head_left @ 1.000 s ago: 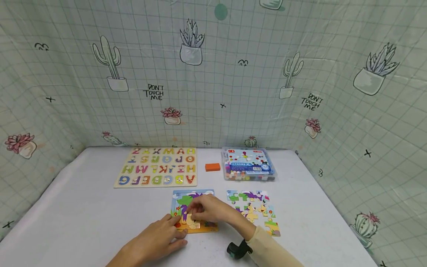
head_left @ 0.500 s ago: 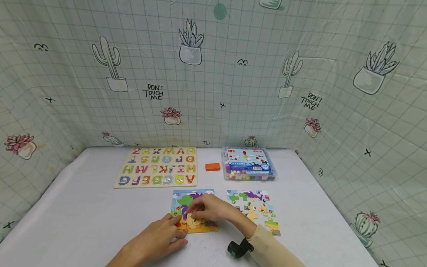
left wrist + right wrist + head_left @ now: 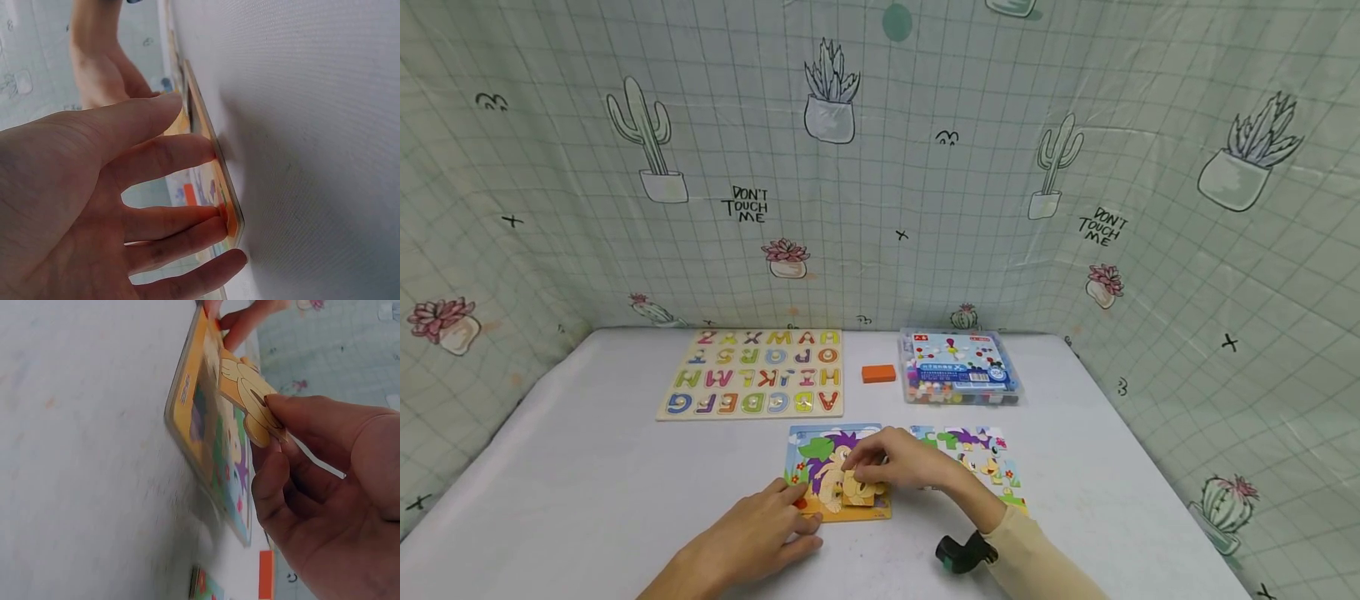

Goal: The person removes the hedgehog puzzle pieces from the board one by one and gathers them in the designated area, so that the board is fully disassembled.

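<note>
My right hand [image 3: 898,460] pinches a pale yellow jigsaw piece [image 3: 247,394] between thumb and fingers. The piece is tilted over the lower right of the puzzle board [image 3: 850,516], which shows a purple-haired cartoon figure. In the right wrist view, part of the piece is apart from the board; whether its far edge touches cannot be told. My left hand [image 3: 763,525] lies at the board's lower left, its fairly straight fingertips touching the edge, as the left wrist view also shows. Loose jigsaw pieces [image 3: 992,471] lie right of the board, partly hidden behind my right forearm.
Behind the puzzle lies a wooden alphabet board [image 3: 752,400]. An orange block [image 3: 878,373] sits between it and a clear plastic box [image 3: 962,367] of colourful parts. A patterned cloth [image 3: 865,192] hangs behind and beside the white table [image 3: 595,467].
My right hand has moved to the right with the jigsaw piece, which now stands tilted over the board. More of the printed figure shows on the board. The left hand stays put.
</note>
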Demonstrator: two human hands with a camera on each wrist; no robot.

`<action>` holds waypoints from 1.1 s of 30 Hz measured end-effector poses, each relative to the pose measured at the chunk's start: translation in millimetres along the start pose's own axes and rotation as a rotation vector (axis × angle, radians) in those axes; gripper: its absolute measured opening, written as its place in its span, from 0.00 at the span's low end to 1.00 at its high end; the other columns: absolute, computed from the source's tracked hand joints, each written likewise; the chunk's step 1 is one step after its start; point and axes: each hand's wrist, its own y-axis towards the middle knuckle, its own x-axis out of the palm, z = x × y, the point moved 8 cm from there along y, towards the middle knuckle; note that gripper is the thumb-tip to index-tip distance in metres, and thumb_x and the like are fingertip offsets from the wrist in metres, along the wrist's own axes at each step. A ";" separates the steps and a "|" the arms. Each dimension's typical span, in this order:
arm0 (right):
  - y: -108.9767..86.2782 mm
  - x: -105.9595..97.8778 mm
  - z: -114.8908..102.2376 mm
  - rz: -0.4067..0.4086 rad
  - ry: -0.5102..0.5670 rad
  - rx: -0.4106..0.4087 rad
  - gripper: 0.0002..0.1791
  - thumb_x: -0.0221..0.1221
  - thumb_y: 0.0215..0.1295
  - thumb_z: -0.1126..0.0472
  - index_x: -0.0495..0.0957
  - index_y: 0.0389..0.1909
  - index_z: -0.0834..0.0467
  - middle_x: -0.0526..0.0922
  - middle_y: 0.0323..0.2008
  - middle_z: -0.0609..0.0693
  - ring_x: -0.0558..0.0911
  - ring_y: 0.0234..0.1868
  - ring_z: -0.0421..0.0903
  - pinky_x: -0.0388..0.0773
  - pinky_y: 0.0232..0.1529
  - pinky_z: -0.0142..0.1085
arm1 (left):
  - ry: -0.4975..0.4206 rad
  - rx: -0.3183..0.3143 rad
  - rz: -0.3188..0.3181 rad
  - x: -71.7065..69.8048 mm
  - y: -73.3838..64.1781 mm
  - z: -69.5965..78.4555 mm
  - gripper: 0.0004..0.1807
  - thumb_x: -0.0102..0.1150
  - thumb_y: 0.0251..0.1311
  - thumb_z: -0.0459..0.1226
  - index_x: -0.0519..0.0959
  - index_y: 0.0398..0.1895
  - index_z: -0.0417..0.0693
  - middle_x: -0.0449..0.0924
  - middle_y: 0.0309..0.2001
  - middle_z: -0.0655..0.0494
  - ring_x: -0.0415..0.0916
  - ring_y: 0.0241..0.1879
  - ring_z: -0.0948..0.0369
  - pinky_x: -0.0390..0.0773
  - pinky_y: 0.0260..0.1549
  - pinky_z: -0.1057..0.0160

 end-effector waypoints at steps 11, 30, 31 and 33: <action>-50.8 -22.1 26.7 -0.027 0.025 0.008 0.09 0.59 0.69 0.60 0.85 0.45 0.54 0.86 0.35 0.45 0.77 0.31 0.32 0.77 0.36 0.27 | -0.007 -0.015 0.006 -0.8 -1.5 0.0 0.17 0.60 0.62 0.53 0.86 0.50 0.60 0.76 0.62 0.42 0.72 0.57 0.49 0.78 0.53 0.44; -124.7 -48.1 71.1 -0.014 0.040 0.098 0.11 0.57 0.71 0.58 0.84 0.47 0.56 0.86 0.42 0.47 0.77 0.35 0.31 0.77 0.38 0.28 | 0.006 -0.008 0.008 -0.6 -1.9 1.0 0.18 0.59 0.63 0.53 0.85 0.51 0.60 0.77 0.61 0.43 0.72 0.58 0.49 0.77 0.54 0.44; -125.2 -48.3 71.4 -0.013 0.039 0.094 0.11 0.57 0.71 0.58 0.84 0.47 0.56 0.86 0.42 0.47 0.77 0.35 0.31 0.77 0.38 0.28 | 0.005 -0.008 0.009 -0.6 -1.9 1.1 0.18 0.59 0.63 0.53 0.85 0.51 0.60 0.77 0.61 0.43 0.72 0.58 0.49 0.77 0.54 0.44; -125.7 -48.5 71.6 -0.011 0.040 0.085 0.11 0.57 0.71 0.58 0.84 0.47 0.57 0.86 0.42 0.48 0.77 0.36 0.31 0.77 0.39 0.28 | 0.007 -0.005 0.014 -0.8 -2.0 1.4 0.17 0.59 0.63 0.53 0.86 0.51 0.60 0.77 0.61 0.43 0.72 0.57 0.49 0.77 0.55 0.45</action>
